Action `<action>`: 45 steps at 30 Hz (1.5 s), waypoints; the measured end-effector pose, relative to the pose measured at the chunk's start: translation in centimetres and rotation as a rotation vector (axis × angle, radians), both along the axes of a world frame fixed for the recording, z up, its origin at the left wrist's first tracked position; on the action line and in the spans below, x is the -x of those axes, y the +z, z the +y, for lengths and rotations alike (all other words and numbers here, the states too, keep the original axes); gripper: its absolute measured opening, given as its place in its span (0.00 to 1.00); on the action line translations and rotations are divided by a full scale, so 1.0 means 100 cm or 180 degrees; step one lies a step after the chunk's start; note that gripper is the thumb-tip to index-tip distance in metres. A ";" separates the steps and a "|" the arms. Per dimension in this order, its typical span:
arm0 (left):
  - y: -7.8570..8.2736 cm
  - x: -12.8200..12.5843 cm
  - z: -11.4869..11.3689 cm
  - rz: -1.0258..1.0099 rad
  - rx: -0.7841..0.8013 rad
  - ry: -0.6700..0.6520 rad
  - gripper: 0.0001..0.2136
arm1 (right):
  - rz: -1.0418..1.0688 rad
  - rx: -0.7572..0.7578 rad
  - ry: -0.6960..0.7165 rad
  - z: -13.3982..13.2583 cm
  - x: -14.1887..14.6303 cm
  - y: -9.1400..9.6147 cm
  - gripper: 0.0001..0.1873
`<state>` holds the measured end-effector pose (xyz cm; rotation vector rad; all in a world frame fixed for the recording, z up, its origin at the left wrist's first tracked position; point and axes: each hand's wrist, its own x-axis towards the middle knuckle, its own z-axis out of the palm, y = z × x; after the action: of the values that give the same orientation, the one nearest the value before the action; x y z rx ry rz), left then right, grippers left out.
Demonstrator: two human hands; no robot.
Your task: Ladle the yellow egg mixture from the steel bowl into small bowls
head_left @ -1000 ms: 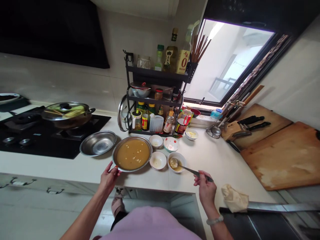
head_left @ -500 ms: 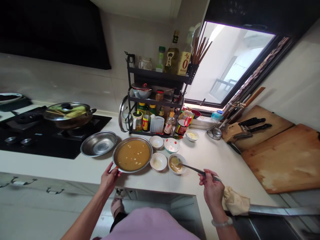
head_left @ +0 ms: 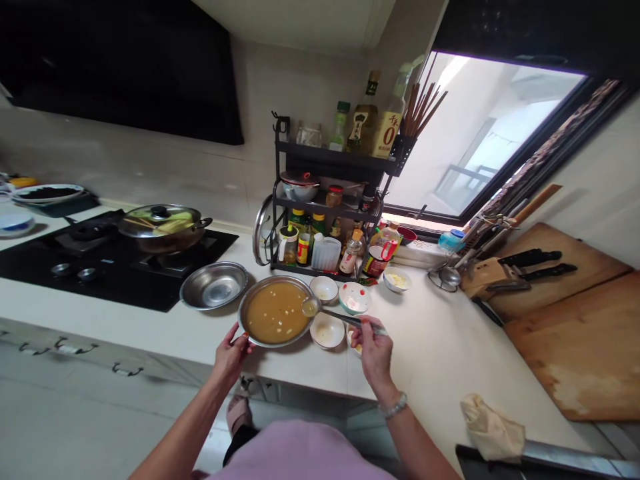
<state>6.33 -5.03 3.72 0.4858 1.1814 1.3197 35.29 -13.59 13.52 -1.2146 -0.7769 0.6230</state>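
Observation:
My left hand point(head_left: 233, 352) grips the near left rim of a steel basin point(head_left: 242, 319) on the counter. Brown liquid point(head_left: 273, 310) with pale bits floating in it fills the basin. My right hand point(head_left: 376, 347) is closed round the handle of a ladle point(head_left: 340, 316), whose bowl is at the basin's right rim. Under the right hand, a bowl point(head_left: 351, 345) with brownish contents is partly hidden. Beside the basin stand a white bowl point(head_left: 327, 332), a smaller white bowl point(head_left: 324, 289) and a bowl with red dots point(head_left: 355, 298).
An empty steel basin point(head_left: 213, 287) sits left, next to the black stove point(head_left: 125, 280) with a lidded pan point(head_left: 161, 230). Behind stands a black spice rack point(head_left: 325, 208). At right are a knife block point(head_left: 483, 273), cutting boards point(head_left: 580, 333) and a beige cloth point(head_left: 493, 427).
My right hand has carried the ladle left, from the bowl of brownish contents to the basin's right rim. My left hand keeps its hold on the basin. The view has shifted somewhat.

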 end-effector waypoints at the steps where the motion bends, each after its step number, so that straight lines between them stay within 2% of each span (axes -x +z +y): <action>1: 0.000 0.000 0.000 0.0003 -0.0005 0.0005 0.32 | -0.0157 -0.0040 0.0143 0.002 0.006 -0.002 0.17; 6: 0.001 0.000 0.000 -0.0016 0.0002 -0.0002 0.33 | -0.1084 -0.0362 0.0840 -0.004 0.017 -0.012 0.13; 8: -0.001 0.001 0.000 -0.0009 0.0023 -0.0033 0.33 | -0.1315 -0.0484 0.0885 -0.011 0.012 -0.011 0.12; 11: -0.004 0.003 0.001 0.0028 0.0040 -0.0034 0.33 | -0.1420 -0.0529 0.0514 -0.025 -0.007 -0.004 0.12; 15: -0.007 0.004 0.001 0.0017 -0.0023 -0.0067 0.33 | -0.1453 -0.0269 -0.0316 -0.052 -0.044 0.003 0.12; 17: -0.005 0.004 0.001 0.0019 -0.0009 -0.0065 0.33 | -0.1506 -0.0083 -0.0560 -0.068 -0.061 -0.001 0.13; 21: -0.001 0.003 0.000 0.0036 0.0049 -0.0038 0.31 | -0.1607 0.0313 -0.0620 -0.092 -0.081 -0.021 0.17; 25: 0.002 0.003 0.000 0.0035 0.0078 -0.0029 0.32 | -0.1321 0.0445 -0.0635 -0.096 -0.080 -0.039 0.20; 30: 0.004 0.002 -0.001 0.0044 0.0090 -0.0023 0.32 | -0.0387 0.0468 -0.1030 -0.089 -0.078 -0.045 0.22; 36: 0.008 0.000 -0.002 0.0054 0.0125 0.0026 0.31 | 0.0327 0.0325 -0.1280 -0.089 -0.087 -0.035 0.23; 41: 0.007 0.000 -0.001 0.0070 0.0115 0.0011 0.31 | 0.0458 0.0267 -0.1326 -0.090 -0.089 -0.023 0.23; 45: 0.001 0.002 0.000 0.0022 0.0058 0.0004 0.32 | 0.0446 0.0218 -0.1239 -0.086 -0.086 -0.014 0.22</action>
<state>6.16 -5.07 3.77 0.4768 1.1986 1.3082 43.91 -22.22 12.10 -1.3256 -0.3882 0.4096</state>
